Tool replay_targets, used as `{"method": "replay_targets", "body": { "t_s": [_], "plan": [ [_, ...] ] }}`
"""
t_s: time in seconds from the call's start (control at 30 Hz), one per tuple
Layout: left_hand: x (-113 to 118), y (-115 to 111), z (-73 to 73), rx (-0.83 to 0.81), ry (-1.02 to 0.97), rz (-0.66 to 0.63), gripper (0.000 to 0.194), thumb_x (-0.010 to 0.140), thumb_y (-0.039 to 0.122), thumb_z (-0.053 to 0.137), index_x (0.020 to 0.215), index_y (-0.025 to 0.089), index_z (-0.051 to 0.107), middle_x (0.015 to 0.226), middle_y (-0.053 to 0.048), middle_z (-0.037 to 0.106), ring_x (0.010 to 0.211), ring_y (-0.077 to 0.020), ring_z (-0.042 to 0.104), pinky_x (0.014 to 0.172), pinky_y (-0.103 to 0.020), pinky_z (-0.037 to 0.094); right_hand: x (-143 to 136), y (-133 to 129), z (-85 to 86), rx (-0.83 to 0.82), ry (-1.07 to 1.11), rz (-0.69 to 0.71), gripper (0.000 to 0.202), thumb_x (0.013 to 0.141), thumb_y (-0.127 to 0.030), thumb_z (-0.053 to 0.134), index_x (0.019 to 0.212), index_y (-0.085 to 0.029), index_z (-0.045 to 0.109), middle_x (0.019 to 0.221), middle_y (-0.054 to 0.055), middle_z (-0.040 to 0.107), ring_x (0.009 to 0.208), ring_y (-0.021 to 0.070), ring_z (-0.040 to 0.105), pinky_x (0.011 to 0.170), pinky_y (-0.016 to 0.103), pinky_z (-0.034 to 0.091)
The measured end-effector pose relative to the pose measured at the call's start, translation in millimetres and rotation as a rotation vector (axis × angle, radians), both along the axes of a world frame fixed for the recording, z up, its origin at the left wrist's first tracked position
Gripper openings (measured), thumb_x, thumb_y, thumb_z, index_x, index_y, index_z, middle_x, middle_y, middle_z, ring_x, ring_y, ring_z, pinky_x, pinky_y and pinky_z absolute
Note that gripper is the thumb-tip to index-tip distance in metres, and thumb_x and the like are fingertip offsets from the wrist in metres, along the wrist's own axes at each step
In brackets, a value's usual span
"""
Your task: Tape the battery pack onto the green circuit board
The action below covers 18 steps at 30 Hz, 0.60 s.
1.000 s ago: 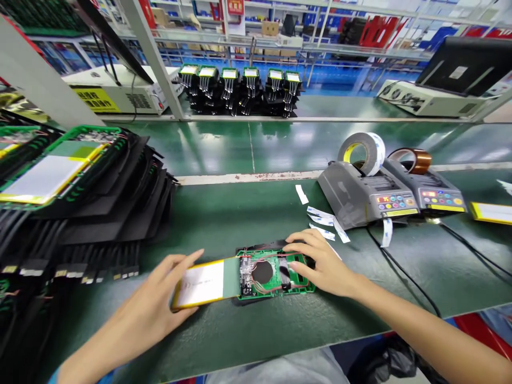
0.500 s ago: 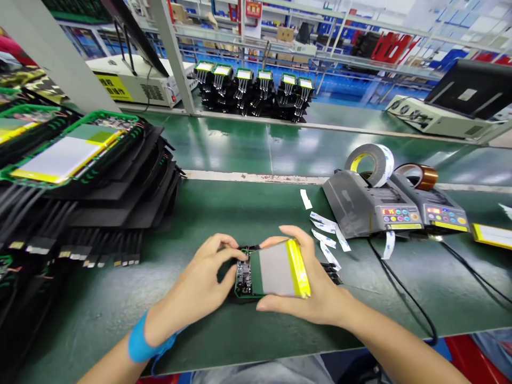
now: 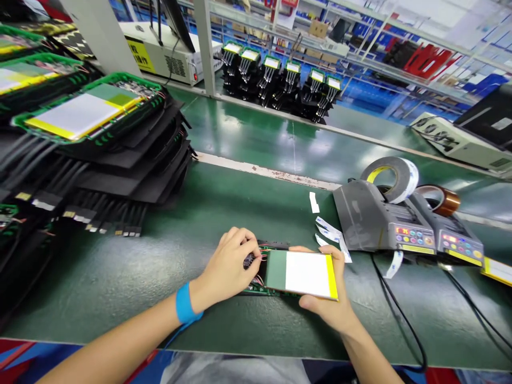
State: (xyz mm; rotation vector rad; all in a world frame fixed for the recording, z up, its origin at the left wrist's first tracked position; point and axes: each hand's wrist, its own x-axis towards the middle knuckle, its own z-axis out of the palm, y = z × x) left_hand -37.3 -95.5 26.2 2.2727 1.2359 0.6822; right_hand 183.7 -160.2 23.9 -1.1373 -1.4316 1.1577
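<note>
A flat pouch battery (image 3: 310, 274), white with a grey-green end and a yellow taped edge, lies over a green-edged black casing (image 3: 276, 292) on the bench. My right hand (image 3: 334, 298) grips the battery's right end, thumb on the near side and fingers on the far side. At the casing's left end, my left hand (image 3: 228, 264) is closed in a pinch on a small dark circuit board (image 3: 248, 260), mostly hidden by the fingers. Thin red and white wires (image 3: 262, 256) show between that hand and the battery. A blue wrist strap (image 3: 186, 304) circles my left wrist.
Stacked casings with batteries (image 3: 88, 109) and dangling cables fill the left. Right of my hands stand two tape dispensers (image 3: 360, 213) with a grey tape roll (image 3: 394, 178). White adhesive strips (image 3: 332, 232) lie beside them. More casings (image 3: 280, 80) line the back ledge.
My left hand has gone from touching the circuit board to pinching it, and now covers most of it. The battery has shifted right and now lies flatter, with wires exposed. The view has turned.
</note>
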Motion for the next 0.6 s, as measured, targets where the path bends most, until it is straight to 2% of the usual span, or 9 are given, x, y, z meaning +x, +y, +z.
{"method": "replay_targets", "body": {
  "t_s": [0.17,0.27,0.37,0.43,0.5,0.6],
  "plan": [
    [3,2,1.9,-0.042,0.023,0.006,0.013,0.085,0.015,0.048,0.077,0.019,0.057,0.091,-0.004,0.057,0.089,-0.0199,0.049,0.082,-0.04,0.044,9,-4,-7.0,-0.067,-0.009,0.025,0.076,0.068,-0.058,0.075,0.116,-0.033,0.021,0.131,0.019,0.052,0.114,0.0333,0.058,0.088,0.053,0.051],
    [-6,4,8.8,-0.093,0.026,-0.073,0.012,0.087,0.018,0.05,0.094,0.02,0.059,0.099,-0.003,0.058,0.094,-0.0195,0.05,0.087,-0.039,0.046,8,-2,-4.5,-0.088,0.004,0.042,0.073,0.07,-0.056,0.074,0.115,-0.033,0.021,0.132,0.018,0.051,0.114,0.0314,0.058,0.087,0.05,0.051],
    [-18,7,18.2,-0.193,0.037,-0.244,0.038,0.083,0.023,0.059,0.12,0.025,0.051,0.116,-0.003,0.053,0.109,-0.0198,0.047,0.095,-0.037,0.046,8,0,-3.8,-0.077,0.044,0.045,0.072,0.071,-0.055,0.074,0.114,-0.033,0.022,0.133,0.017,0.05,0.115,0.0303,0.057,0.088,0.048,0.051],
    [-24,8,21.8,-0.222,0.058,-0.311,0.052,0.08,0.028,0.066,0.127,0.028,0.047,0.122,-0.004,0.05,0.114,-0.0215,0.045,0.096,-0.038,0.046,8,0,-4.6,-0.076,0.049,0.042,0.071,0.07,-0.056,0.074,0.112,-0.033,0.022,0.133,0.018,0.051,0.113,0.0301,0.058,0.087,0.048,0.051],
    [-26,8,22.3,-0.197,0.078,-0.327,0.056,0.077,0.03,0.07,0.128,0.028,0.046,0.122,-0.005,0.049,0.113,-0.0224,0.046,0.095,-0.039,0.048,8,0,-5.2,-0.091,0.049,0.033,0.071,0.069,-0.057,0.075,0.111,-0.032,0.022,0.133,0.018,0.05,0.112,0.0303,0.059,0.086,0.048,0.052],
    [-25,11,20.2,-0.172,0.088,-0.335,0.052,0.078,0.03,0.07,0.125,0.027,0.048,0.12,-0.005,0.048,0.111,-0.0218,0.046,0.093,-0.039,0.048,9,1,-4.5,-0.106,0.066,0.033,0.072,0.067,-0.056,0.076,0.109,-0.032,0.023,0.135,0.018,0.049,0.111,0.03,0.06,0.082,0.046,0.053]
  ]
}}
